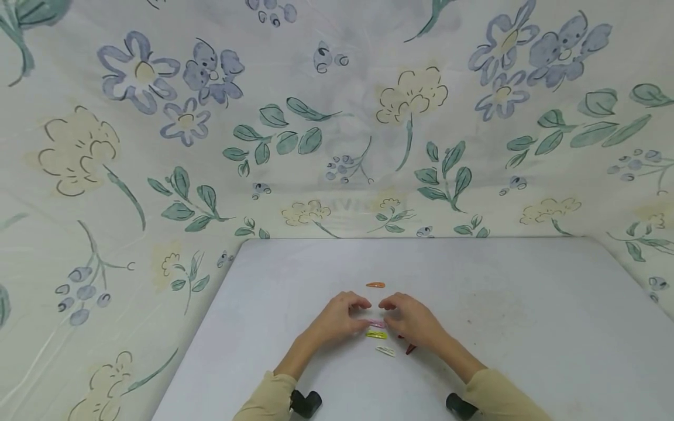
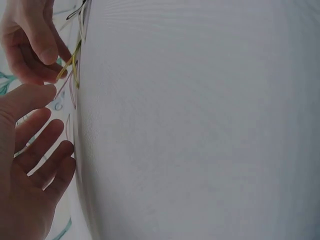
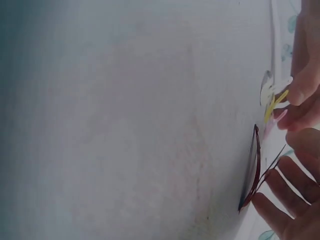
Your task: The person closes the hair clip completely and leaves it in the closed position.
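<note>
My left hand (image 1: 339, 318) and right hand (image 1: 413, 321) curve loosely, fingers unclenched, the pink clip (image 1: 377, 323) between them; I seem to be aligning it, so light, even nudges look due.

A person's left forearm (image 1: 299, 354) and right forearm (image 1: 462, 358), bare below pale yellow sleeves (image 1: 270, 397), angle inward from either side. The left hand (image 1: 341, 316) and right hand (image 1: 413, 320) face each other across a narrow gap, thumbs on the near side. Wrist views show the left fingers (image 2: 46, 142) gently bent and spread, the right fingers (image 3: 288, 190) likewise parted.
</note>
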Action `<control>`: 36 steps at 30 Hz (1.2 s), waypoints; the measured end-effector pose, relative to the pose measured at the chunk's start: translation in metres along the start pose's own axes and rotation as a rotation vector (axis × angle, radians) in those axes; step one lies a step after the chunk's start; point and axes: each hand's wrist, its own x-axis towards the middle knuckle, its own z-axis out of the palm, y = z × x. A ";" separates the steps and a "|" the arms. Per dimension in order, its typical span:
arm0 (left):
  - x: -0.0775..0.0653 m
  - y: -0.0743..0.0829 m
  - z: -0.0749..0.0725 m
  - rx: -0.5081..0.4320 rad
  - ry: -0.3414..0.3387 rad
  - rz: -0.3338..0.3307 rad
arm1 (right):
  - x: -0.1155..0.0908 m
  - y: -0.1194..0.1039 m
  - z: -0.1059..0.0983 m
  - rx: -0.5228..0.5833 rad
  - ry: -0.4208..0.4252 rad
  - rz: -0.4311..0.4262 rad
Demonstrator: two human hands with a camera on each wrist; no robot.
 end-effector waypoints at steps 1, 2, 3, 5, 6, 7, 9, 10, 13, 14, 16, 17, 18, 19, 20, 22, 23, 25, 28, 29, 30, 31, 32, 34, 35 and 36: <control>0.000 0.001 0.000 0.005 -0.004 -0.009 | -0.001 0.000 0.001 0.003 0.001 0.002; 0.000 0.001 0.001 0.010 -0.005 -0.015 | -0.001 0.000 0.001 0.008 0.001 0.002; 0.000 0.001 0.001 0.011 -0.005 -0.020 | -0.001 0.000 0.002 0.008 0.000 0.002; -0.001 0.002 0.002 0.021 -0.004 -0.030 | -0.002 0.001 0.002 0.004 -0.005 0.003; -0.001 0.002 0.003 0.024 -0.003 -0.032 | -0.002 0.001 0.003 0.002 -0.010 0.004; -0.001 0.002 0.003 0.031 0.000 -0.030 | -0.002 0.001 0.003 -0.003 -0.014 0.003; -0.001 0.003 0.004 0.049 0.003 -0.023 | -0.002 0.001 0.004 -0.020 -0.020 -0.005; -0.001 0.002 0.004 0.059 0.005 -0.017 | -0.002 0.001 0.004 -0.033 -0.023 -0.008; -0.001 0.003 0.005 0.091 0.005 0.002 | -0.004 0.001 0.007 -0.079 -0.023 -0.025; -0.002 0.003 0.005 0.098 0.003 0.005 | -0.004 0.000 0.007 -0.095 -0.021 -0.032; -0.002 0.004 0.006 0.110 -0.002 0.010 | -0.005 0.000 0.009 -0.128 -0.019 -0.039; -0.002 0.004 0.006 0.119 -0.004 0.013 | -0.005 0.000 0.009 -0.142 -0.017 -0.044; -0.002 0.004 0.006 0.124 -0.006 0.014 | -0.005 0.000 0.010 -0.153 -0.014 -0.051; -0.002 0.004 0.006 0.132 -0.008 0.015 | -0.005 0.000 0.010 -0.165 -0.012 -0.054; -0.002 0.004 0.007 0.136 -0.008 0.018 | -0.006 0.000 0.011 -0.175 -0.009 -0.059; -0.002 0.004 0.007 0.155 -0.005 0.034 | -0.006 0.000 0.012 -0.189 -0.004 -0.065; -0.002 0.003 0.007 0.163 -0.001 0.041 | -0.006 0.000 0.012 -0.197 -0.002 -0.070; -0.002 0.003 0.008 0.170 0.003 0.050 | -0.006 0.000 0.013 -0.208 0.002 -0.075; -0.002 0.003 0.009 0.162 0.010 0.044 | -0.006 0.000 0.013 -0.222 0.007 -0.084; -0.002 0.003 0.009 0.156 0.010 0.036 | -0.006 0.000 0.013 -0.224 0.008 -0.085; -0.002 0.004 0.009 0.152 0.011 0.031 | -0.006 -0.001 0.013 -0.226 0.008 -0.086; -0.002 0.003 0.010 0.152 0.014 0.030 | -0.006 -0.001 0.013 -0.230 0.009 -0.087; -0.001 0.003 0.010 0.152 0.015 0.026 | -0.006 -0.001 0.013 -0.232 0.009 -0.087; -0.001 0.002 0.011 0.163 0.019 0.031 | -0.006 -0.002 0.013 -0.233 0.009 -0.088; -0.001 0.001 0.011 0.168 0.021 0.035 | -0.006 -0.002 0.013 -0.235 0.009 -0.087; -0.001 0.000 0.012 0.172 0.023 0.039 | -0.007 -0.003 0.013 -0.236 0.010 -0.087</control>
